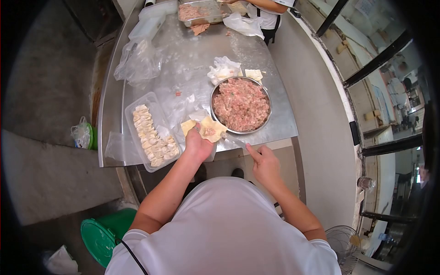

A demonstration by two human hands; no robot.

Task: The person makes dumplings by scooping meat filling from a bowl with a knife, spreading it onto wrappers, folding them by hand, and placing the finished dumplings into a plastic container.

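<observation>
My left hand (198, 146) is closed on yellowish wonton wrappers (217, 126), and a dab of minced meat lies on the top one. In my right hand (266, 166) is a thin metal spatula (236, 141), its tip at the wrapper's right edge. Just beyond, a round metal bowl (270, 112) heaped with minced meat filling (241, 103) stands on the table. To the left of my left hand, a clear plastic tray (154, 99) carries rows of folded wontons (145, 133).
The steel table (183, 59) also bears plastic bags (140, 62), a white bag (223, 69) and stacked wrappers (254, 74). At the far end, a person (270, 13) stands by a meat-filled container (199, 20). A green bin (103, 233) stands at lower left.
</observation>
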